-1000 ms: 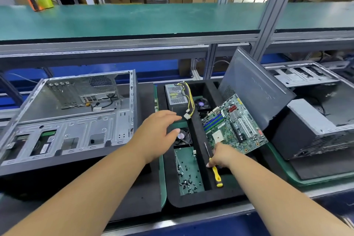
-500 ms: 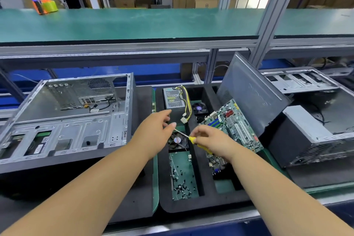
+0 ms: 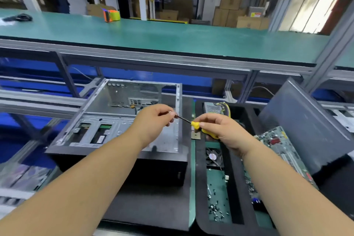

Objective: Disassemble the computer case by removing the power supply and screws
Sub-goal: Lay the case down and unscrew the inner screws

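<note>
Right hand [image 3: 220, 128] gripping screwdriver [image 3: 193, 123] handle, left hand [image 3: 153, 122] pinching its tip, above computer case [image 3: 124, 120] right edge

Both forearms outstretched, left hand [image 3: 153, 120] and right hand [image 3: 220, 130] curled, nearly meeting.

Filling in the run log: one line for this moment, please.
right hand: grips screwdriver handle | left hand: pinches its shaft tip | computer case: open, below hands | power supply: in tray

Two bare, sleeveless forearms and hands
</note>
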`<state>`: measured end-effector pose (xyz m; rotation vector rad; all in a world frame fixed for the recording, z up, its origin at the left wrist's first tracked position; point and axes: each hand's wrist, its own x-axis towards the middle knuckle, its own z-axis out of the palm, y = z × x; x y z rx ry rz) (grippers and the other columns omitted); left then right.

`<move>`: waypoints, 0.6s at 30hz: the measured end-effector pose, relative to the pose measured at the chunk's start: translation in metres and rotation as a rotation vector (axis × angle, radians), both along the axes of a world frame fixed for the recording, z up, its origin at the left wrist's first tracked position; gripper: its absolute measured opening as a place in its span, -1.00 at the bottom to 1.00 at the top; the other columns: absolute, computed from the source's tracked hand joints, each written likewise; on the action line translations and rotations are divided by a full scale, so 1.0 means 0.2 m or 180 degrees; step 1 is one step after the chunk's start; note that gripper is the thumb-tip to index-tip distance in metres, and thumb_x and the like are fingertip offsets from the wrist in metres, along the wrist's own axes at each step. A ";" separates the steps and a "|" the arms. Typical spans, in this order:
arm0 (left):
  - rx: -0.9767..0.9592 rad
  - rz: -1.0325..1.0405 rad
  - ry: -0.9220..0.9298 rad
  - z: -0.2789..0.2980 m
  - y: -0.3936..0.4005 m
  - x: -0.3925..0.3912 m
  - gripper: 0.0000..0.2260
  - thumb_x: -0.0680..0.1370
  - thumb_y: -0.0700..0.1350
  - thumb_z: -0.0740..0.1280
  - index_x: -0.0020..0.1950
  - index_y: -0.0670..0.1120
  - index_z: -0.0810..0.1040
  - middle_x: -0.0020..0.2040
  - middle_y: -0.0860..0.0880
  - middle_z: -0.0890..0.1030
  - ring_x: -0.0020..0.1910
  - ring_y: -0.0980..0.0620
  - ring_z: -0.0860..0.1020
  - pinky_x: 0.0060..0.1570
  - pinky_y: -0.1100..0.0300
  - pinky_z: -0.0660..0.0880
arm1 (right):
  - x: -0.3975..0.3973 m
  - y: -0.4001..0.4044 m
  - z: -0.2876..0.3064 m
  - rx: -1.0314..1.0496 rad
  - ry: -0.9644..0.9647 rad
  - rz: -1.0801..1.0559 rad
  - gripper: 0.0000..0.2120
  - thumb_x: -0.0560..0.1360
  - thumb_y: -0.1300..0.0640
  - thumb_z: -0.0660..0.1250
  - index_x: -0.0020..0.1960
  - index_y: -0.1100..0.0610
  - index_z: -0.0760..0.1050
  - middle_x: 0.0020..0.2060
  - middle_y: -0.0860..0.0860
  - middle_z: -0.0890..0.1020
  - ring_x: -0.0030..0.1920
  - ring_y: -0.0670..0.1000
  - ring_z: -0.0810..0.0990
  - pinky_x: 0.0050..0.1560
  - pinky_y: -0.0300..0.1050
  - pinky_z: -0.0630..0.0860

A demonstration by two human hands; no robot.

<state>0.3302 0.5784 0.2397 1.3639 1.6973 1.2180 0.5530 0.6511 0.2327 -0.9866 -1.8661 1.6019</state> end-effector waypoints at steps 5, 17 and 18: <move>0.0114 0.0312 -0.0051 0.01 -0.11 -0.35 -0.85 0.56 -0.10 0.36 -0.16 0.11 0.66 -0.27 0.13 0.66 -0.33 0.24 0.55 -0.20 0.36 0.50 | -0.34 0.03 0.03 -0.0566 0.0694 -0.0381 -0.91 0.49 0.31 0.39 -0.03 0.19 0.60 -0.27 0.04 0.65 -0.33 -0.07 0.56 -0.29 -0.28 0.49; -0.0319 0.0068 0.0946 -0.08 -0.21 -0.97 -0.92 0.52 -0.04 0.42 -0.01 0.11 0.66 -0.11 0.15 0.59 -0.17 0.30 0.53 -0.20 0.51 0.39 | -1.13 -0.08 0.10 0.0313 0.0975 -0.1057 -0.94 0.58 0.15 0.35 -0.07 0.11 0.52 -0.25 -0.03 0.69 -0.28 -0.07 0.64 -0.19 -0.23 0.55; -0.0373 0.0038 0.1169 -0.09 -0.21 -1.01 -0.85 0.51 -0.04 0.42 0.07 0.11 0.65 -0.04 0.14 0.57 -0.10 0.27 0.53 -0.09 0.45 0.42 | -1.16 -0.09 0.11 0.0622 0.0860 -0.1140 -0.95 0.57 0.14 0.36 -0.07 0.07 0.52 -0.25 -0.08 0.68 -0.24 -0.07 0.66 -0.19 -0.24 0.57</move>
